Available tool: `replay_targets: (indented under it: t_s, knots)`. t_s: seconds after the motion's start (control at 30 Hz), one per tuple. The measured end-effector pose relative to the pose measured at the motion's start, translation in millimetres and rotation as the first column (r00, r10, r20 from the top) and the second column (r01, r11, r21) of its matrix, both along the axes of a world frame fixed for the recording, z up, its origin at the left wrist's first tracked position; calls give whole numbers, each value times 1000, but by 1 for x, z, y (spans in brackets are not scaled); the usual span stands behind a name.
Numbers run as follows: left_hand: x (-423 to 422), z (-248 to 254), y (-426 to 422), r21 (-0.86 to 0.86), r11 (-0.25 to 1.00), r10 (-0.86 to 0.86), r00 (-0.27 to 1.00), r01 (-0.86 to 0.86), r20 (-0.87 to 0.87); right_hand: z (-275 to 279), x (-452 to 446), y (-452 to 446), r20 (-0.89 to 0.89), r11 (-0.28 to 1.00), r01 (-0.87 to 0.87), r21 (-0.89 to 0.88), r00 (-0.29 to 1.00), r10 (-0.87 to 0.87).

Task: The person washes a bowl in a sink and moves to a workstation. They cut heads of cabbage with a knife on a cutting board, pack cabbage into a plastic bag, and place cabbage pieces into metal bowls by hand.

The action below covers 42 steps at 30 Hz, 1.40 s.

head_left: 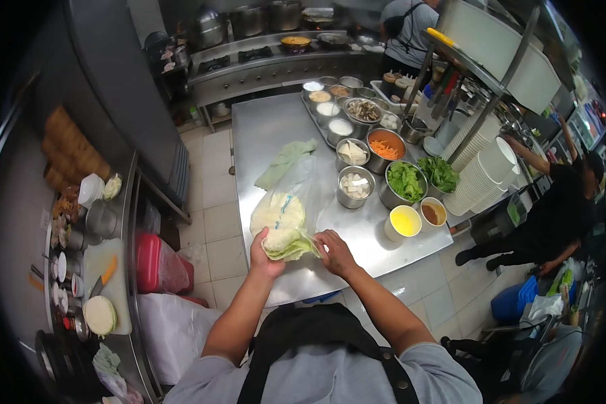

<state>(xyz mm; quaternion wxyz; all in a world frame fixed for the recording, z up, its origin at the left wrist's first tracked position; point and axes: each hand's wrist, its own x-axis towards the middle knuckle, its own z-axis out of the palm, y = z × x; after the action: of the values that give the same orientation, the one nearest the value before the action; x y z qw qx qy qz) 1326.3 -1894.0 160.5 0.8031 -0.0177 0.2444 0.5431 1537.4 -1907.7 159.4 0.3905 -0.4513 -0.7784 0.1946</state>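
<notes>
A pale cut cabbage (283, 246) with loose green leaves at its lower edge lies partly inside a clear plastic bag (296, 180) with blue print, over the near part of the steel table (249, 128). My left hand (266, 256) is wrapped round the cabbage's left side. On the right, my right hand (335, 253) pinches the bag's edge beside the leaves; its fingertips are closed. Beyond the bag is a light green cloth (286, 161).
Metal tubs of carrots (386, 145), lettuce (406, 182) and white cubes (355, 186) stand right, near a yellow-filled cup (403, 223). A knife (103, 275) and another cabbage (101, 315) lie left. Co-workers stand at the stove and far right.
</notes>
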Motion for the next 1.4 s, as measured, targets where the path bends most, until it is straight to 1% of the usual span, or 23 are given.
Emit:
replay_targets:
  t_s: [0.07, 0.2, 0.3, 0.4, 0.43, 0.5, 0.63, 0.7, 0.77, 0.83, 0.9, 0.97, 1.0, 1.03, 1.1, 1.13, 1.17, 1.2, 1.23, 1.27, 1.3, 1.37, 1.4]
  knots:
    - [-2, -5, 4, -6, 997, -78, 996, 78, -52, -7, 2, 11, -44, 992, 53, 116, 998, -48]
    - [3, 6, 5, -24, 998, -59, 997, 58, -44, -15, 2, 25, -96, 993, 56, 100, 994, -47]
    - [5, 12, 11, -33, 999, -2, 999, 0, -54, -19, -5, 18, -145, 983, -44, -178, 989, 18]
    - [16, 19, 10, -103, 988, 92, 981, -111, -169, -17, -25, -3, -99, 961, -121, -247, 990, 100]
    - [18, 3, 16, -60, 978, 191, 974, -199, -118, -3, -37, -11, -192, 931, -107, -349, 981, 41]
    - [23, -15, 21, -30, 954, 297, 953, -299, -63, 7, -47, -14, -236, 987, -119, -111, 968, 91]
    - [28, -38, 32, 22, 954, 299, 934, -300, -195, -3, -57, -17, -271, 984, -136, -112, 957, 102]
    - [39, -27, 29, 162, 958, 285, 714, -237, -639, -9, -57, -9, -459, 887, -221, -406, 889, 11]
    - [35, -26, 28, 177, 965, 263, 681, -195, -683, -16, -58, -5, -510, 792, -295, -534, 860, -24]
    - [37, 15, 23, 63, 995, -5, 688, 73, -725, 0, -57, -2, -676, 694, -343, -633, 683, -278]
    - [31, 9, 26, 55, 996, -8, 682, 71, -731, 20, -51, 5, -736, 677, -355, -644, 528, -423]
    - [7, 12, 29, 64, 875, -78, 270, 480, -960, 28, -37, 17, -731, 724, -258, -640, 494, -471]
    - [1, 32, 26, 29, 873, -39, 129, 487, -991, 32, -29, 22, -729, 736, -212, -643, 465, -503]
    - [-4, 33, 30, 28, 872, -41, 129, 489, -991, 37, -21, 27, -726, 745, -165, -646, 433, -534]
    - [-12, 33, 34, 253, 878, 375, -257, 407, -891, 43, -8, 31, -749, 757, -166, -632, 380, -543]
    - [-13, 21, 38, 363, 817, 566, -505, 448, -652, 44, -7, 31, -747, 755, -159, -636, 372, -550]
    - [-16, 10, 43, 362, 816, 567, -498, 451, -656, 45, -6, 31, -746, 756, -151, -638, 366, -557]
    - [-17, 7, 50, 48, 915, 104, -118, 401, -988, 48, -7, 31, -743, 755, -141, -640, 365, -561]
    - [-16, 2, 53, -267, 828, -441, 277, 494, -854, 51, -11, 29, -766, 764, -157, -626, 306, -565]
    - [-15, -12, 50, -148, 855, -374, 394, 497, -840, 55, -14, 29, -787, 774, -171, -610, 243, -567]
    - [-13, -18, 52, -144, 847, -378, 389, 511, -840, 58, -14, 31, -788, 778, -157, -608, 235, -568]
    - [-16, -32, 52, 10, 881, -85, 179, 474, -980, 59, -16, 27, -756, 764, -145, -628, 347, -556]
    - [-17, -33, 57, 30, 890, -58, 177, 454, -983, 58, -14, 27, -753, 764, -129, -632, 339, -564]
